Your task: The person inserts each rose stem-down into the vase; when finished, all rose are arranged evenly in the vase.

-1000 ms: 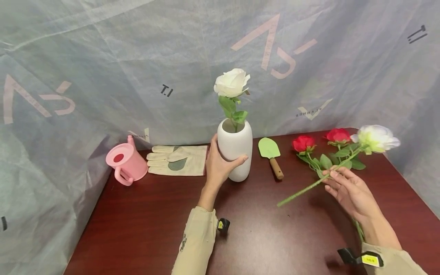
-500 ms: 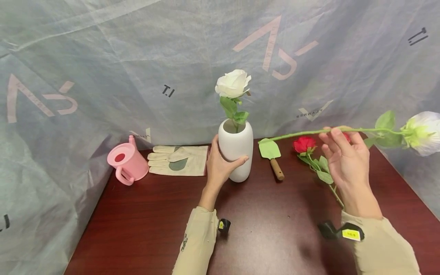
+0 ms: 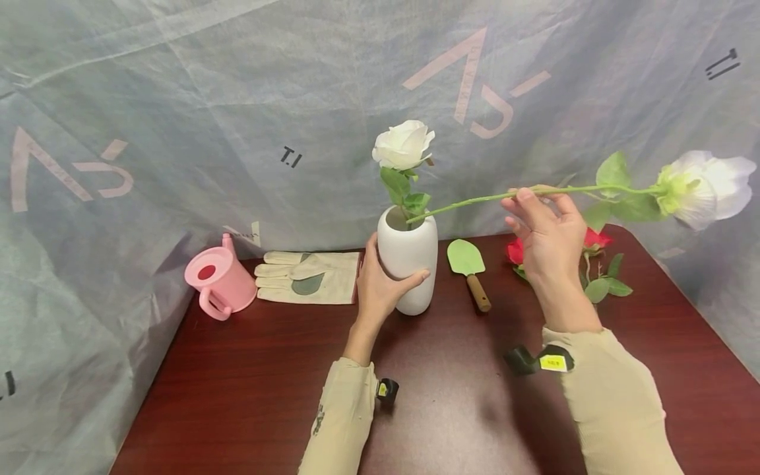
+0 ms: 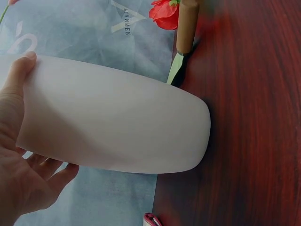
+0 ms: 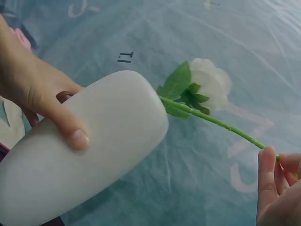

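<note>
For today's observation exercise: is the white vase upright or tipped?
Upright: the head view shows the white vase with its mouth on top, base below, left hand gripping its side.

Grey backdrop sheet (image 3: 237, 86): black "T.I" (image 3: 291, 156), mirrored "PLANNER" (image 4: 127, 21).

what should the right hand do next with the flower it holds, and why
Probably the right hand should tilt the held white flower upright so its stem can slide down into the vase: the stem's tip is at the vase's mouth, but the flower lies nearly level, and the left hand grips the vase.
</note>
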The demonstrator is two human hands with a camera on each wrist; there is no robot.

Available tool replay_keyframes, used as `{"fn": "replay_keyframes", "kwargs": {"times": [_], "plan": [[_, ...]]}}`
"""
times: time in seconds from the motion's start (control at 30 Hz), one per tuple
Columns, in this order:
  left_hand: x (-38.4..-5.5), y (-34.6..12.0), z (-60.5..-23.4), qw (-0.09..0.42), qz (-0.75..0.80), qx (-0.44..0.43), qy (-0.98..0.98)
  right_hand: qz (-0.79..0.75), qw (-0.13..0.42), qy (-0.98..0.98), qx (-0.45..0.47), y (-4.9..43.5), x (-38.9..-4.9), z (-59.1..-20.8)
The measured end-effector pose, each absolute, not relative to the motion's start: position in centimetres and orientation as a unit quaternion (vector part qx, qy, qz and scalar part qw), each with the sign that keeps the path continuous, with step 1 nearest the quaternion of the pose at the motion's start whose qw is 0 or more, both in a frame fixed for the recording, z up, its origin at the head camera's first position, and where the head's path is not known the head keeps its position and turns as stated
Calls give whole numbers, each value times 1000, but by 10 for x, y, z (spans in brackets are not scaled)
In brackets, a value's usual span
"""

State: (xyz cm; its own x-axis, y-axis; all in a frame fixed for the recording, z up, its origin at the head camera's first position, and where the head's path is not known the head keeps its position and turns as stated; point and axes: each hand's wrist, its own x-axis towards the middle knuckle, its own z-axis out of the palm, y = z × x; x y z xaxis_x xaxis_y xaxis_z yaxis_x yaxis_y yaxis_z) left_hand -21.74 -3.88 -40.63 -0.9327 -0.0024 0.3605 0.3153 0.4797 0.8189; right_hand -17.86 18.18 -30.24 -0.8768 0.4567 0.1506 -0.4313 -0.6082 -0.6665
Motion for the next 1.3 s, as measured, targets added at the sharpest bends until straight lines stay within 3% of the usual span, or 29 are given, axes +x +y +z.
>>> {"fn": "replay_keyframes", "kwargs": {"times": [0.37, 0.73, 1.07, 1.3], "plan": [[-217, -39, -408, 162, -503, -92, -844, 815, 297, -496, 16, 157, -195, -299], [-219, -38, -408, 160, -510, -99, -839, 730, 260, -630, 38, 132, -206, -306], [-218, -39, -408, 156, -512, -99, -839, 526, 263, -809, 14, 117, -210, -311], [-219, -38, -408, 152, -524, -95, -833, 380, 202, -900, 78, 119, -208, -305]]}}
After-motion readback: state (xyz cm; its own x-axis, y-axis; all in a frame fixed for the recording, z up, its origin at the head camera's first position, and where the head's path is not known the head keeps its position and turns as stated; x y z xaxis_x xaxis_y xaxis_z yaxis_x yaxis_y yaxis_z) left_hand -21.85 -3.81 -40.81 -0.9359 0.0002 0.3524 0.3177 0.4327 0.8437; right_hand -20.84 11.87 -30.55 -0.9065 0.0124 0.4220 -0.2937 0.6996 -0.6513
